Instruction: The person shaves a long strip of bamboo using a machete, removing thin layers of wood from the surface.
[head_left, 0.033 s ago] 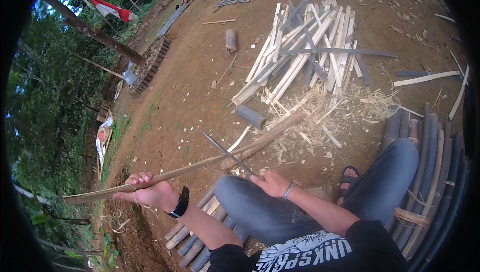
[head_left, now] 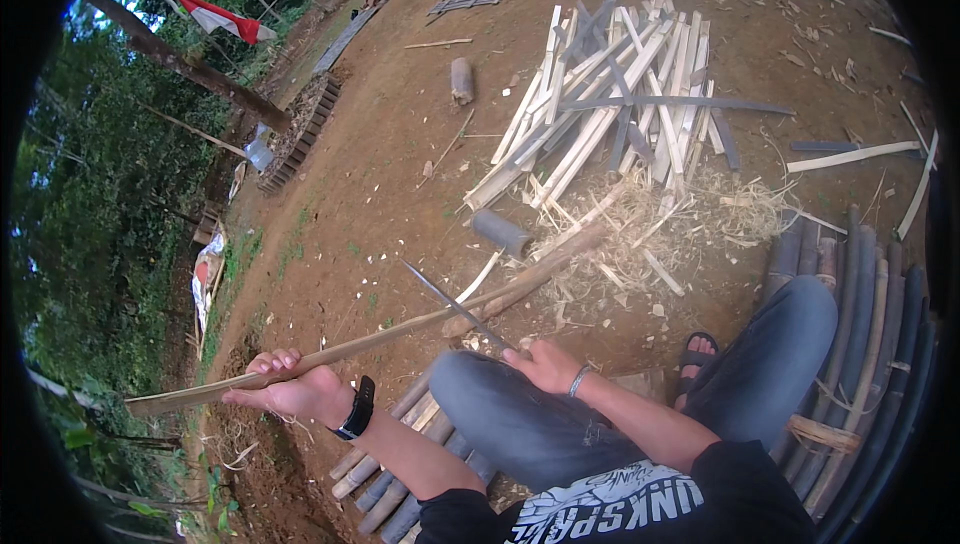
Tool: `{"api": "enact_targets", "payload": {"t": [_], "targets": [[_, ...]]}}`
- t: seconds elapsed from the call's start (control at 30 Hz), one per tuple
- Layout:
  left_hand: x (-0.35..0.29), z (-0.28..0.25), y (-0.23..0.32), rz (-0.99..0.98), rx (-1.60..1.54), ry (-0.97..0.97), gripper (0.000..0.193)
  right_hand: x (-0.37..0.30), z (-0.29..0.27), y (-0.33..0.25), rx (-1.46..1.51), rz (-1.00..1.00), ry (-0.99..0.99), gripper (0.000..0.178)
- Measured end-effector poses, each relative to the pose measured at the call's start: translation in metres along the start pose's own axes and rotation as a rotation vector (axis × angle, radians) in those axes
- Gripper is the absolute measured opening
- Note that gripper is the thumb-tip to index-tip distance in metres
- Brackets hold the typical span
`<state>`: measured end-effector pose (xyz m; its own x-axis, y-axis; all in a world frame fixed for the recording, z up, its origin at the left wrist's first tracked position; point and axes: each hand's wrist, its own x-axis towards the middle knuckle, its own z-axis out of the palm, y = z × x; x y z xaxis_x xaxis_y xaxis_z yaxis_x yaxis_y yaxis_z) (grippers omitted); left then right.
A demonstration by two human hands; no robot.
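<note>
Left hand [head_left: 300, 392]: grip curled round long bamboo strip [head_left: 370, 341], which slants toward pole [head_left: 522, 291] on ground. Right hand [head_left: 545, 366]: grip closed on knife [head_left: 440, 294], blade crossing strip; contact unclear. Probably shaving: brace strip, keep blade shallow, clear of knee [head_left: 462, 384].

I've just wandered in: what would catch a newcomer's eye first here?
Probably the big heap of pale and dark strips on the bare earth, upper centre, with curly shavings scattered at its near end. Next, lower left of centre, the seated person's left hand holds a long strip, while the right hand grips a narrow blade. A red-and-white flag stands out at upper left.
</note>
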<state>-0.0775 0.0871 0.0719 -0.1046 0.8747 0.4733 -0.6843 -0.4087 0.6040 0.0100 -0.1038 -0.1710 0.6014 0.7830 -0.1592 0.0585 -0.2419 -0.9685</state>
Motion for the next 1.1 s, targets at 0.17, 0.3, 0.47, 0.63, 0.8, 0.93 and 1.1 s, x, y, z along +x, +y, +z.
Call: {"api": "enact_targets", "payload": {"t": [0.17,0.3,0.47,0.63,0.8,0.93,1.1], "targets": [[0.028,-0.020,0.030,0.060,0.029,0.003,0.058,0.011,-0.004,0.063,0.095,0.269,0.036,0.075],[0.033,-0.012,0.048,0.098,0.019,0.095,0.059,0.024,-0.008,0.155,0.264,0.539,0.083,0.072],[0.042,-0.026,0.058,0.165,0.031,0.097,0.059,0.014,-0.014,0.173,0.210,0.649,0.255,0.066],[0.037,-0.046,0.018,0.098,0.068,0.172,0.058,0.018,-0.026,0.156,0.333,0.507,0.345,0.066],[0.008,-0.029,-0.016,0.016,0.106,0.268,0.059,0.018,-0.042,0.140,0.338,0.481,0.394,0.061],[-0.001,-0.020,-0.026,0.003,0.118,0.287,0.060,0.016,-0.046,0.144,0.437,0.502,0.421,0.060],[-0.001,-0.017,-0.024,0.023,0.113,0.274,0.060,0.020,-0.043,0.154,0.424,0.519,0.421,0.059]]}}
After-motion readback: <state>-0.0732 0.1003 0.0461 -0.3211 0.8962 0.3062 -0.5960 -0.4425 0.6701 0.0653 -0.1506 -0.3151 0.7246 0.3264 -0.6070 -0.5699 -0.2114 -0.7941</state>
